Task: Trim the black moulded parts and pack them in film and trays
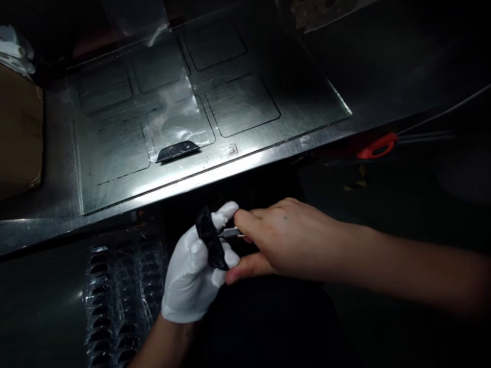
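Note:
In a white glove, my left hand (194, 273) grips a small black plastic part (210, 237), its hollow side facing up. My bare right hand (280, 235) is closed around a slim blade-like metal tool (232, 233). The tool's tip points left and meets or nearly meets the right edge of the part; its handle is hidden in my fingers. A similar black part (178, 150) lies on the glass-like plate (268, 135) above, at the edge of a clear plastic bag (176, 110).
A cardboard box (21, 133) stands at the left, with white gloves or cloth (15, 48) above it. Lower left, several bagged black parts (102, 309) sit in rows. A red-handled tool (379, 146) is right, beyond the metal table's edge (215, 180).

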`<control>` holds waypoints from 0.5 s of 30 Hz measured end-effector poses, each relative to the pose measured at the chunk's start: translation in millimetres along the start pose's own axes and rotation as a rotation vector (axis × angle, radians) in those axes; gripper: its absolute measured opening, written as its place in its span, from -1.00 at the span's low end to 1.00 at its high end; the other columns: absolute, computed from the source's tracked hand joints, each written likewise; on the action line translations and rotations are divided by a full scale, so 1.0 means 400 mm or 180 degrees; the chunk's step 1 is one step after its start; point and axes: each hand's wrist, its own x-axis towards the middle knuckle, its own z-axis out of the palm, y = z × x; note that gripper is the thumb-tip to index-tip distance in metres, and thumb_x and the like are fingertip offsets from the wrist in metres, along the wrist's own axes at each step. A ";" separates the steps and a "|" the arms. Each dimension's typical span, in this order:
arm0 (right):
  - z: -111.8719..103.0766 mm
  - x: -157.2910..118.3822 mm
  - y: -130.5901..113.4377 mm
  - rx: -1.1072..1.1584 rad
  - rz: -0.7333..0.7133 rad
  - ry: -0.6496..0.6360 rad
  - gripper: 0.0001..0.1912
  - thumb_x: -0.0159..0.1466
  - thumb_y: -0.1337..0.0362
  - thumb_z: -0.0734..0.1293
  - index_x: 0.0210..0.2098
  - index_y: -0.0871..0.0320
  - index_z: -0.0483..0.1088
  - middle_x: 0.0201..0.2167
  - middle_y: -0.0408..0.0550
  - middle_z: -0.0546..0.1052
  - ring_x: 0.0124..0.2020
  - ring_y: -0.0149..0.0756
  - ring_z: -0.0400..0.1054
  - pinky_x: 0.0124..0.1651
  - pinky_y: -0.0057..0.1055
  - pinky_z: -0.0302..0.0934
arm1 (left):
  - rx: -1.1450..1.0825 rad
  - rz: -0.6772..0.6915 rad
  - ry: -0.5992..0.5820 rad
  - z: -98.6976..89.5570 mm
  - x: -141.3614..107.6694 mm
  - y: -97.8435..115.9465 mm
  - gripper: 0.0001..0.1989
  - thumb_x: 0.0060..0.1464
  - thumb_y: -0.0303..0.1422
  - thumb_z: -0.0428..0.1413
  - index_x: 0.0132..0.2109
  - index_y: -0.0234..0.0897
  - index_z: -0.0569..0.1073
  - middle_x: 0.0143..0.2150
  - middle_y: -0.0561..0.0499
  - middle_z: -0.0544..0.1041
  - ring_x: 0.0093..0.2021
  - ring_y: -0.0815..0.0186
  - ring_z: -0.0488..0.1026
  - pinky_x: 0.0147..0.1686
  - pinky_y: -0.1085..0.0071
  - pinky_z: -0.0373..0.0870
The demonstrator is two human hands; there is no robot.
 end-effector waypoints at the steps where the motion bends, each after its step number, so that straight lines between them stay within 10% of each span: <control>1: 0.002 0.000 0.001 -0.0016 0.0008 -0.0002 -0.29 0.28 -0.43 0.19 -0.26 0.14 0.37 -0.58 -0.13 0.50 -0.63 -0.26 0.36 -0.54 -0.38 -0.19 | 0.0022 -0.0002 0.0016 0.001 0.000 -0.001 -0.55 0.20 -0.03 0.23 0.11 -0.19 0.60 -0.34 -0.06 0.60 -0.57 0.53 0.34 -0.63 0.69 0.28; 15: 0.014 -0.040 0.066 0.0323 0.0264 -0.0335 -0.34 0.36 -0.35 0.16 -0.28 0.17 0.38 -0.46 -0.09 0.56 -0.57 -0.28 0.40 -0.51 -0.40 -0.08 | 0.0192 -0.0161 0.0262 0.030 0.043 -0.042 -0.63 0.29 -0.09 0.16 0.10 -0.16 0.60 0.04 -0.12 0.63 -0.45 0.50 0.42 -0.48 0.62 0.46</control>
